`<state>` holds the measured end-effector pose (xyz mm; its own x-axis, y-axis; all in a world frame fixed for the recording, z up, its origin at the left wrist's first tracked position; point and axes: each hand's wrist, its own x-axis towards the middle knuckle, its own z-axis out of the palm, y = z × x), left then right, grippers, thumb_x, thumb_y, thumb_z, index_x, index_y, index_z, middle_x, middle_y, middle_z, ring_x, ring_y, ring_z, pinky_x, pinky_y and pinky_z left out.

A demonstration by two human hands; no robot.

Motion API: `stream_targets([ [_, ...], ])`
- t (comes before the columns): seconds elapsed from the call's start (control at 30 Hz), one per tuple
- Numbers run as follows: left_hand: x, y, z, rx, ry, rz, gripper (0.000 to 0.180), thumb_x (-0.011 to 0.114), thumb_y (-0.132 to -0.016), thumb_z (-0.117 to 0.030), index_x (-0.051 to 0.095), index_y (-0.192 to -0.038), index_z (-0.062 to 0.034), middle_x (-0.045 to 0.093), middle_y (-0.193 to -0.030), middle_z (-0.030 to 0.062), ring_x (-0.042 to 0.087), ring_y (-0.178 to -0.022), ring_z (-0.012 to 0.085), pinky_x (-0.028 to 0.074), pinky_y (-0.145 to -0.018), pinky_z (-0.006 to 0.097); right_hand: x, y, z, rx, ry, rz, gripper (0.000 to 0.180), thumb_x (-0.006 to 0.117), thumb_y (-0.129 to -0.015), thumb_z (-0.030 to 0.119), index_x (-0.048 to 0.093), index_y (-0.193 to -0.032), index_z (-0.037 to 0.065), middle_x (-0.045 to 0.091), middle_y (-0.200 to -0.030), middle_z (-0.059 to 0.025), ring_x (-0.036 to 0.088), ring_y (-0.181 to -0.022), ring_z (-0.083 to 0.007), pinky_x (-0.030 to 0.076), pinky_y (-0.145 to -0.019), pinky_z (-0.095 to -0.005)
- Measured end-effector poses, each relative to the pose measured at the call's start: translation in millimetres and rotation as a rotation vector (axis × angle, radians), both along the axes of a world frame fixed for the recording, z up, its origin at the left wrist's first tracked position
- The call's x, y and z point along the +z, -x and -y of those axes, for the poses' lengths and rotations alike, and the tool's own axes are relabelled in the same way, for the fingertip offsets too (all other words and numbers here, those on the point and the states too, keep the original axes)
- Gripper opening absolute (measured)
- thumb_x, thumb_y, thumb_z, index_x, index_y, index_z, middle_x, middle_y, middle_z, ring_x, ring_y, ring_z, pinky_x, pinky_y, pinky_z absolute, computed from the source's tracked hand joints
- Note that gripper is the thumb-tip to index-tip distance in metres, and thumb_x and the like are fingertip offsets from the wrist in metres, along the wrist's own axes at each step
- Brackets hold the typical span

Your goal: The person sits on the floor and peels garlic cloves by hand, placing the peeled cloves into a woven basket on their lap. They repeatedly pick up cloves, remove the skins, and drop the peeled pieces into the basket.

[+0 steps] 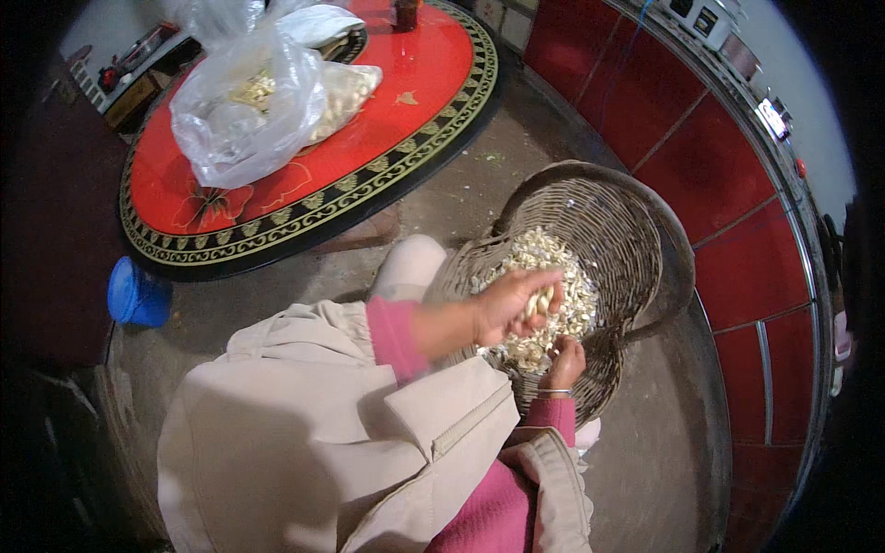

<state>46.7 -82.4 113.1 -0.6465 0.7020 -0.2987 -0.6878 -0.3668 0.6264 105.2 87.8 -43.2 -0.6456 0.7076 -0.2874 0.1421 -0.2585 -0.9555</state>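
A brown woven wicker basket (636, 240) with a thick arched handle stands in front of me, tilted so its inside shows. A heap of small cream-coloured, clove-like pieces and flaky bits (576, 300) lies in it. Over the heap, my left hand (518, 302) is palm up, its fingers curled round several plump, pale clove-like pieces (539, 302). Just below it and nearer to me, my right hand (564, 362) is closed at the heap's edge, a bracelet on its wrist. Whatever sits between its fingertips is too small or hidden to make out.
At the far left, a red oval table (406, 101) with a patterned black border bears clear plastic bags (244, 111) of pale pieces. A blue bucket (138, 293) is on the floor beside it. Red-panelled cabinets (710, 175) line the right, with appliances on the counter above.
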Motion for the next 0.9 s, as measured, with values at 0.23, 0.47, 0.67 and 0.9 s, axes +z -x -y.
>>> stream_targets([
  [0.23,106.0,52.3,142.3,0.502,-0.466,-0.373,0.026,0.047,-0.079,-0.037,0.049,-0.075,-0.0108,0.048,-0.068,0.0003,0.042,-0.046,0.0046,0.028,-0.030,0.013,-5.4,-2.1,-4.3,0.055,0.044,-0.026,0.011,0.046,-0.077,0.011,0.053,-0.074,0.003,0.052,-0.071,-0.0021,0.046,-0.062,-0.0092,0.037,-0.051,-0.0226],
  [0.47,138.0,93.8,281.6,1.368,0.231,-0.653,0.028,0.046,-0.080,-0.033,0.049,-0.082,-0.0052,0.050,-0.071,0.0052,0.040,-0.046,0.0098,0.029,-0.035,0.018,-8.4,-3.3,-1.5,0.038,0.026,-0.017,0.011,0.047,-0.076,0.013,0.054,-0.073,0.005,0.052,-0.068,-0.0010,0.046,-0.060,-0.0088,0.037,-0.051,-0.0222],
  [0.67,122.9,131.9,315.4,1.290,0.747,-0.441,0.042,0.034,-0.083,-0.040,0.048,-0.101,-0.0044,0.053,-0.099,0.0107,0.050,-0.085,0.0210,0.034,-0.077,0.034,-11.9,-3.7,-2.9,0.037,-0.021,0.033,0.012,0.048,-0.077,0.015,0.054,-0.074,0.004,0.054,-0.070,-0.0025,0.049,-0.062,-0.0098,0.038,-0.051,-0.0228],
  [0.9,122.2,135.9,328.5,1.230,0.741,-0.508,0.049,0.032,-0.083,-0.043,0.045,-0.108,-0.0027,0.050,-0.108,0.0113,0.045,-0.099,0.0220,0.022,-0.091,0.038,-12.1,-4.5,-5.8,0.111,-0.018,0.055,0.010,0.050,-0.076,0.017,0.053,-0.075,0.007,0.054,-0.071,-0.0009,0.050,-0.066,-0.0102,0.040,-0.055,-0.0248],
])
